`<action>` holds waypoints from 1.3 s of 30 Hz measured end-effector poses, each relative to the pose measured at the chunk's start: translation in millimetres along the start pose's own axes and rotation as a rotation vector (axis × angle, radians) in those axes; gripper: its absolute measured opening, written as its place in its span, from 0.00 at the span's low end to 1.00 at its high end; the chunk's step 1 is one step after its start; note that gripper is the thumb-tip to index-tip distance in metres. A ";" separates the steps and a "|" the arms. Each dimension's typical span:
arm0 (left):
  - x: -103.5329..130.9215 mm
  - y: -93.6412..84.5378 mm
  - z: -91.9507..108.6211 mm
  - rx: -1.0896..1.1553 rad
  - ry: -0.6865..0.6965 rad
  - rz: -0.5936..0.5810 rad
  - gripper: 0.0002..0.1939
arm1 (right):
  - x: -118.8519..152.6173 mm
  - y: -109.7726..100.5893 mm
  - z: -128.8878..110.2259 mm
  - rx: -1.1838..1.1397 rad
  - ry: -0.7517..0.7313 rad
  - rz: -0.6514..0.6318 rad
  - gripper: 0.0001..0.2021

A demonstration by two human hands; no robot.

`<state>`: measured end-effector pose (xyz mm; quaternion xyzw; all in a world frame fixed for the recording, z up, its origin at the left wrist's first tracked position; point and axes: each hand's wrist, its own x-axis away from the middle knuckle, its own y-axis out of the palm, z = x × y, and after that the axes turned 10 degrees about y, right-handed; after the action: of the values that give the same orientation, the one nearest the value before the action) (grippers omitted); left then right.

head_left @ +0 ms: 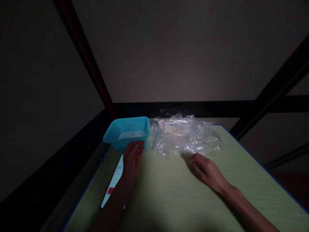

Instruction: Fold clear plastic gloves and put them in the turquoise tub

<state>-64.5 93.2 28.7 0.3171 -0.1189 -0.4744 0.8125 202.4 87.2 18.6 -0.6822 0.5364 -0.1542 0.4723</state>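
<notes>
resting on a pale green table, both of our hands lie low and hold nothing. our left hand stretches forward with its fingers straight and together, palm down, the fingertips touching the near wall of a turquoise plastic tub that stands at the far left corner of the table. inside the tub we see something pale and flat, too dim to make out. under our left wrist and forearm lies a phone with a lit screen, showing dark digits near its top and a red mark lower down; the forearm covers part of it.

our right hand rests flat on the table, palm down, fingers loosely spread and slightly curled, closed on nothing. its fingertips point toward a heap of crumpled clear plastic bags, which lies along the far edge of the table just right of the tub and touching it. the hand is near the heap's near edge, though we cannot tell whether the fingertips touch the plastic. some whitish pieces show within the heap at its far left.

the table has a blue rim, and dark beams run behind it against a plain, dim wall.
</notes>
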 end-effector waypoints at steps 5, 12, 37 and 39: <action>26.9 14.3 -12.3 -0.187 -0.031 -0.170 0.10 | 2.3 4.3 -1.2 0.060 -0.024 -0.014 0.10; 37.0 65.1 -25.6 -0.478 0.104 -0.509 0.05 | 2.5 9.6 -0.5 0.102 -0.042 0.001 0.10; -23.7 153.1 -30.3 -0.909 0.433 -0.756 0.11 | 3.7 13.3 -0.8 -0.149 0.028 -0.002 0.09; -12.2 150.8 -14.6 -0.871 0.478 -0.755 0.15 | 3.1 13.8 -1.6 -0.276 0.087 0.021 0.06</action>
<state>41.2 162.0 113.5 0.0742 0.3909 -0.6498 0.6476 194.3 84.0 7.3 -0.7278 0.5797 -0.1035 0.3516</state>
